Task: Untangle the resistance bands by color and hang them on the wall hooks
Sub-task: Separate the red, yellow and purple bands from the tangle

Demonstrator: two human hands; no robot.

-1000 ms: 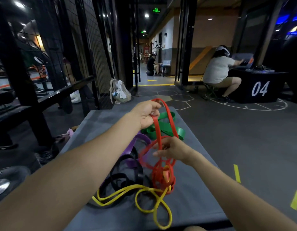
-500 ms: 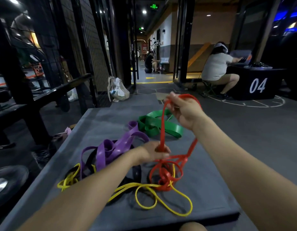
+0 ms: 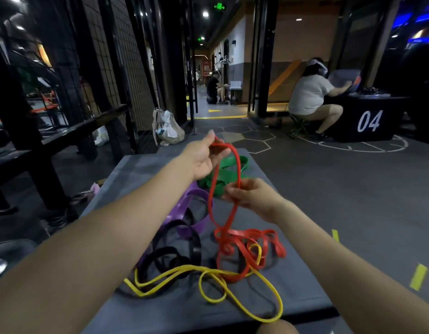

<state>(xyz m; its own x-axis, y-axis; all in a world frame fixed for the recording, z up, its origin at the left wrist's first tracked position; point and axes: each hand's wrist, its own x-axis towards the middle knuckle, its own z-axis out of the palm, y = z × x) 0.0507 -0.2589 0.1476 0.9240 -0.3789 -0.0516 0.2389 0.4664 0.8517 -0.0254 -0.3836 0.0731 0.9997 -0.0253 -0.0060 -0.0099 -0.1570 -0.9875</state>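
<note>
A tangle of resistance bands lies on a grey padded platform [image 3: 293, 295]. My left hand [image 3: 205, 155] pinches the top of the red band [image 3: 235, 242] and holds it up over the far end. My right hand [image 3: 253, 196] grips the same red loop lower down. The rest of the red band is coiled on the platform and crossed by the thin yellow band [image 3: 232, 297]. The purple band [image 3: 196, 208] and the black band [image 3: 184, 251] lie knotted to the left, partly behind my left arm. The green band [image 3: 223, 177] is bunched at the far end. No wall hooks are in view.
A black wire-grid wall [image 3: 126, 68] and a dark bench [image 3: 71, 131] stand to the left. A beige bag [image 3: 167, 128] sits on the floor past the platform. A seated person [image 3: 309, 95] works at a black stand marked 04 [image 3: 367, 120] on the right.
My hands have swapped places on the red band: the left rose from the platform to the top of the loop, and the right dropped to grip it lower. The view shifted slightly.
</note>
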